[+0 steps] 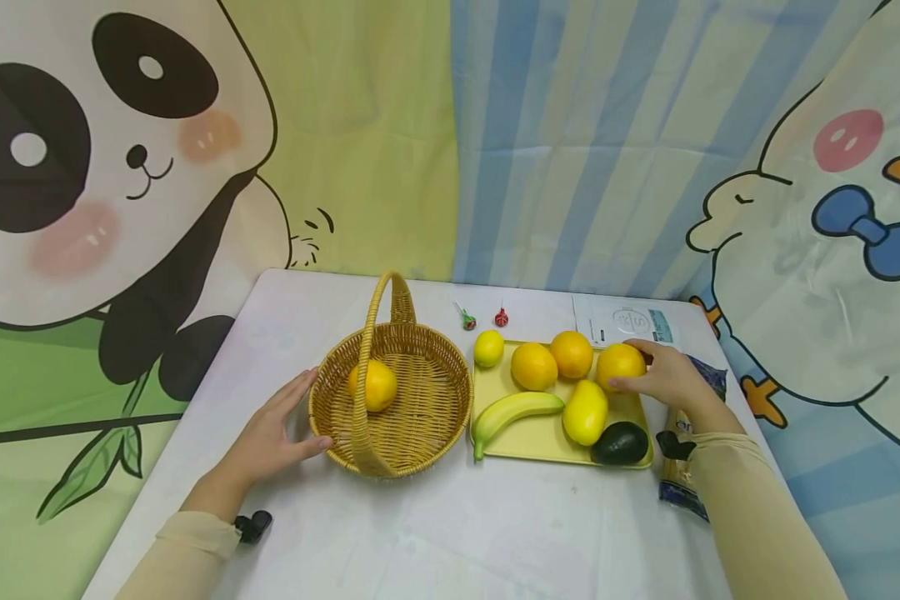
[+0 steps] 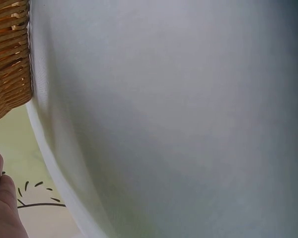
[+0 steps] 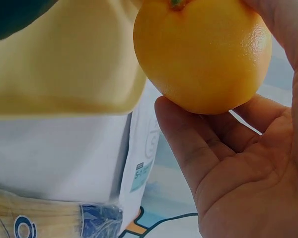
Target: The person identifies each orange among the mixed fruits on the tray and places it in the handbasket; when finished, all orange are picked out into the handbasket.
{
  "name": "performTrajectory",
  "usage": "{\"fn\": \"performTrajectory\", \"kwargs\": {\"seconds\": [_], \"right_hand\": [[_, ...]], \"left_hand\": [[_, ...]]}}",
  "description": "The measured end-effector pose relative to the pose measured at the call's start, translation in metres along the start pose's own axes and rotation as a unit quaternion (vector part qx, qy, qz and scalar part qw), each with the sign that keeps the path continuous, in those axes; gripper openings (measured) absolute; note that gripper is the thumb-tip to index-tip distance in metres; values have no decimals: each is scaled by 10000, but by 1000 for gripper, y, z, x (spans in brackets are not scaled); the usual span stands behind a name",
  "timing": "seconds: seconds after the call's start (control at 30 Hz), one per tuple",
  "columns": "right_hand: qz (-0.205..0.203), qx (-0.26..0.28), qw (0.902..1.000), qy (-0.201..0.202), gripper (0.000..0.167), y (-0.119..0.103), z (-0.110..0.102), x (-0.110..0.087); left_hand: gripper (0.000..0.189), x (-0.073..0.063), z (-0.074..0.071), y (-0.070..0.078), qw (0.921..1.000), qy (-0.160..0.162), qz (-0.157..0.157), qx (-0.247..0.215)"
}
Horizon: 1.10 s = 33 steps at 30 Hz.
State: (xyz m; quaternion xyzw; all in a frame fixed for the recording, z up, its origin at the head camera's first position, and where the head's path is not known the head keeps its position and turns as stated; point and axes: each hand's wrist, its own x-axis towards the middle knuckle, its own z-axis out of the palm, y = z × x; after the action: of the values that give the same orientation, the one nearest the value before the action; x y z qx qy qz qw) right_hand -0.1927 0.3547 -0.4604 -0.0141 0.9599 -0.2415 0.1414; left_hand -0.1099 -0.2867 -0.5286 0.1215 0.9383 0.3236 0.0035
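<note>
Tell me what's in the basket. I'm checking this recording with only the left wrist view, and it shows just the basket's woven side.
Observer: One orange is inside the basket, seen from the head view.
Operator: And the right hand, which I can't see at all?
Observer: It holds another orange, at the far right of a yellow tray.
Operator: What sits at that tray's near right corner?
Observer: A dark avocado.
</note>
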Motion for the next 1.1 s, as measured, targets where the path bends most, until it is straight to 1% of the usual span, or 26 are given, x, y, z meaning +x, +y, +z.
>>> {"fn": "performTrajectory", "kwargs": {"seconds": [0.13,0.43,0.57,0.87,1.1], "right_hand": [[-79,53,9999,32,109,-4,-1,0],[-143,64,9997,173,114,-16,-4,0],[-225,78,9995,222,112,-22,-6,-2],[-323,214,9988,285,105,-31,-6,-3],[-410,328,9980,339,105,-40,-6,-3]], "left_hand": [[117,0,0,0,10000,-5,7,-7],[116,0,-2,0,10000,31,73,-24],[116,0,-2,1,9999,30,94,-31],[117,-1,-2,2,10000,-11,20,3],[117,-2,-2,3,10000,21,66,-53]]}}
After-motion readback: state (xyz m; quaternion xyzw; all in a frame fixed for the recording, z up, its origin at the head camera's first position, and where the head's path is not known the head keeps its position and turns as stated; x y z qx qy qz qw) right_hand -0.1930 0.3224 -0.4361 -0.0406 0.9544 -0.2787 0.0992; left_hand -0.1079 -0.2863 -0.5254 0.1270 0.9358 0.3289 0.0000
